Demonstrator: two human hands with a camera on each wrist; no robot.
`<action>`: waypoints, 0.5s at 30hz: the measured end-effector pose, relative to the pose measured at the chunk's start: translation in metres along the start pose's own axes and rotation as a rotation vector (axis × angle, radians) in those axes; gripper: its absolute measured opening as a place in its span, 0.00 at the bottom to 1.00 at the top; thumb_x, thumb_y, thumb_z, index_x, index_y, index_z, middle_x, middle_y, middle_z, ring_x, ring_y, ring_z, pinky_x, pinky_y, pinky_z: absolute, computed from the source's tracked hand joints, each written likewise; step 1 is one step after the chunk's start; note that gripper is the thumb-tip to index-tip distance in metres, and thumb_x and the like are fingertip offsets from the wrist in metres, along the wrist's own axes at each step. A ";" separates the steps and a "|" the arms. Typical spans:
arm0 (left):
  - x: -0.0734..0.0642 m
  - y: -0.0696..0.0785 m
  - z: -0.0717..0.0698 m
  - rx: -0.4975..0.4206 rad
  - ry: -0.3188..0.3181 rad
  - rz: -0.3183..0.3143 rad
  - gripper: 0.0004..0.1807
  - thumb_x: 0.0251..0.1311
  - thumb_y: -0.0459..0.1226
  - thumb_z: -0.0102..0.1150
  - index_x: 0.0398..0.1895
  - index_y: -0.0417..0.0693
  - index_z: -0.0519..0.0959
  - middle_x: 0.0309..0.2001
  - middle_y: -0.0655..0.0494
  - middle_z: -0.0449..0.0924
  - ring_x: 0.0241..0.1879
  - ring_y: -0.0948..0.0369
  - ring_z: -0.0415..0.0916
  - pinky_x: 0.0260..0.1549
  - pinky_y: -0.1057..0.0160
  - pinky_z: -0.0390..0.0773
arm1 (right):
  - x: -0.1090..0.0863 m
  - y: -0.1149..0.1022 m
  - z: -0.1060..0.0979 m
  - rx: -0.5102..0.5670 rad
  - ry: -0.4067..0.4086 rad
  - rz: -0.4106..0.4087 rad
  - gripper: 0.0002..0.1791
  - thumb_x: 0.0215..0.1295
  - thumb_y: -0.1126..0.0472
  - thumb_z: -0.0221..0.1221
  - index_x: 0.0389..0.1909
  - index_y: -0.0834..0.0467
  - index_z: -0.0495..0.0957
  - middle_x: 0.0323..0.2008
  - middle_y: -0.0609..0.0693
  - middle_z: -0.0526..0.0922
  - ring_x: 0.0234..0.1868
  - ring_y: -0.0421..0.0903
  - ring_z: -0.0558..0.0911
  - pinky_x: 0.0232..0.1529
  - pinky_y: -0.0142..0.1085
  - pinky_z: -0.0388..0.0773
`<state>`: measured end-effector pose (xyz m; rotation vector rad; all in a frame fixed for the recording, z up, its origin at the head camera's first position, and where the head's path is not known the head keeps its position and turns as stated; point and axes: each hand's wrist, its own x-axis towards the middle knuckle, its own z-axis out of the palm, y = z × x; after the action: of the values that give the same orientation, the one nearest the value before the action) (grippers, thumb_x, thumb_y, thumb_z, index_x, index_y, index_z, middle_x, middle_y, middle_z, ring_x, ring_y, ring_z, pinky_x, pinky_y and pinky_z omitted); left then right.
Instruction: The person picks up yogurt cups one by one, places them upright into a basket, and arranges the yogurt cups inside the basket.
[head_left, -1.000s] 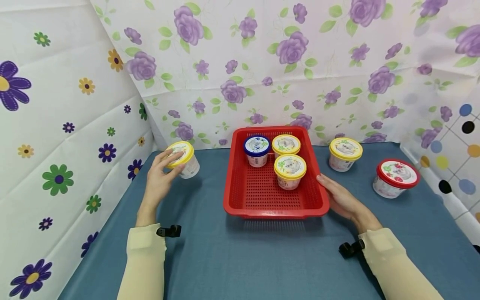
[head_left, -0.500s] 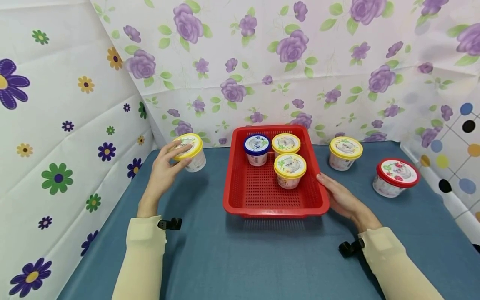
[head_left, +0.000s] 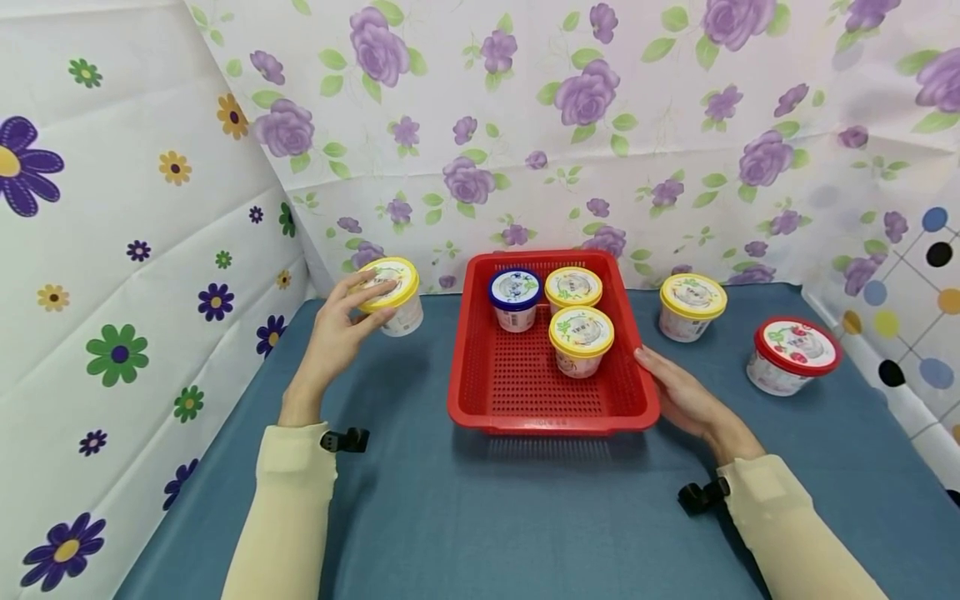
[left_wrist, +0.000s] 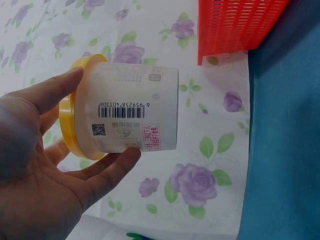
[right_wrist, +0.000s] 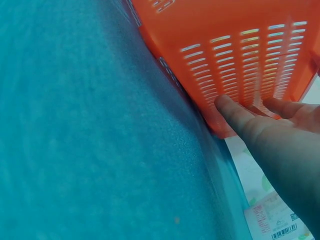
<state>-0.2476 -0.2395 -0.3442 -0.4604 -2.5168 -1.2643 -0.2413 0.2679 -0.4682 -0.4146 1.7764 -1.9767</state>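
My left hand [head_left: 335, 333] grips a yellow-lidded ice-cream tub [head_left: 405, 317] above the blue cloth, left of the red basket [head_left: 480, 400]. The left wrist view shows the tub [left_wrist: 135, 90] from the side, its barcode facing the camera, with thumb at the lid and fingers along its lower side. My right hand [head_left: 686, 404] rests at the basket's right rim. In the right wrist view, straight fingers [right_wrist: 240, 115] touch the basket's slotted outer wall [right_wrist: 225, 30]. Inside the basket stand a blue-lidded tub [head_left: 515, 312] and two yellow-lidded tubs [head_left: 579, 362].
Right of the basket stand another yellow-lidded tub [head_left: 686, 321] and, farther right, a red-lidded tub [head_left: 783, 375]. Flower-printed sheets [head_left: 480, 125] rise behind and to the left of the blue tablecloth [head_left: 487, 517].
My left hand has lifted the yellow-lidded tub and carried it right, toward the basket. My right hand and the basket have stayed in place.
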 end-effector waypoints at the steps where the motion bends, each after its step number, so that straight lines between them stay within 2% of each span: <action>1: 0.001 0.001 0.001 0.000 -0.003 0.002 0.24 0.72 0.41 0.65 0.69 0.49 0.79 0.77 0.46 0.60 0.76 0.44 0.58 0.61 0.36 0.74 | 0.000 0.000 0.000 0.000 -0.001 0.001 0.35 0.87 0.46 0.37 0.84 0.58 0.43 0.63 0.57 0.76 0.52 0.42 0.83 0.53 0.37 0.83; 8: 0.011 0.013 0.004 -0.024 -0.012 0.024 0.24 0.72 0.40 0.65 0.69 0.51 0.79 0.78 0.49 0.60 0.76 0.46 0.58 0.62 0.39 0.75 | 0.000 0.000 0.000 -0.008 0.001 0.002 0.35 0.87 0.45 0.37 0.84 0.58 0.44 0.60 0.55 0.78 0.50 0.42 0.83 0.52 0.37 0.83; 15: 0.025 0.036 0.013 -0.098 -0.037 0.079 0.24 0.71 0.36 0.65 0.69 0.48 0.79 0.78 0.49 0.60 0.74 0.49 0.59 0.62 0.41 0.76 | 0.000 0.001 0.000 -0.012 0.003 0.004 0.35 0.86 0.45 0.37 0.84 0.58 0.43 0.60 0.54 0.78 0.50 0.41 0.83 0.53 0.37 0.83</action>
<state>-0.2577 -0.2053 -0.3159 -0.6051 -2.4489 -1.3650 -0.2413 0.2677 -0.4689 -0.4124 1.7901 -1.9662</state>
